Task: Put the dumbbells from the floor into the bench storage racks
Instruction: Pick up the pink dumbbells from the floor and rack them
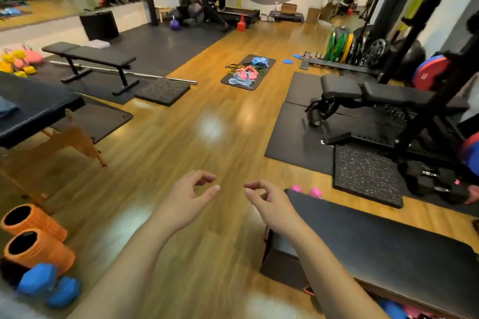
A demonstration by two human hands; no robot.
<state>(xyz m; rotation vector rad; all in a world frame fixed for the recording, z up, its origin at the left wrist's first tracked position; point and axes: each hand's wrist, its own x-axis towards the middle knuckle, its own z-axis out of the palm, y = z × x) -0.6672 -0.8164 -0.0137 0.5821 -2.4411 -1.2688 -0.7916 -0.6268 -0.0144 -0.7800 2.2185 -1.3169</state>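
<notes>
Dumbbells, blue (49, 285), lie near left; our left hand (185, 198) and right hand (268, 202) hang loosely curled, empty; we should grip mid-handle, then carry to bench (388, 243).

We see glossy wood floor (212, 111), matt black padded bench top (383, 238), speckled rubber tile (368, 173), ridged orange foam rollers (39, 248), shiny metal barbell (124, 72).

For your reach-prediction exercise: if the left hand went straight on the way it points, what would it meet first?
Probably nothing: the left hand points over bare wooden floor; the mat of resistance bands lies far beyond, depth unclear.
</notes>
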